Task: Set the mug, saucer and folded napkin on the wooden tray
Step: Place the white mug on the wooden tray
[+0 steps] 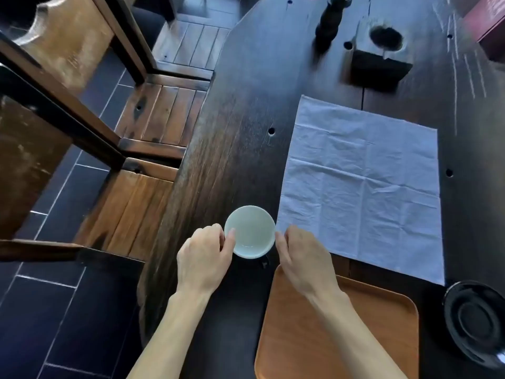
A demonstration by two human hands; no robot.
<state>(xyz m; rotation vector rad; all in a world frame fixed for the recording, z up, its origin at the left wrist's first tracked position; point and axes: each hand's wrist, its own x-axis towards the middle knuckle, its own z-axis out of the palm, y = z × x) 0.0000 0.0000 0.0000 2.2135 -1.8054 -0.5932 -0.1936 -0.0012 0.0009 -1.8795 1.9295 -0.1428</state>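
Note:
The mug point(250, 232), pale inside and dark outside, sits on the dark table just beyond the tray's far left corner. My left hand point(206, 257) grips its left rim with thumb and fingers. My right hand point(299, 258) touches the mug's right side with its fingertips, reaching over the tray corner. The wooden tray point(382, 329) lies near me, with nothing on it. A white napkin point(363, 184) is spread out flat, unfolded, past the tray. The black saucer point(478, 321) rests on the table right of the tray.
A dark wooden block with a round hollow point(382, 56) and a dark pepper mill point(329, 23) stand at the far end of the table. Wooden chairs point(153, 170) line the table's left edge over a tiled floor.

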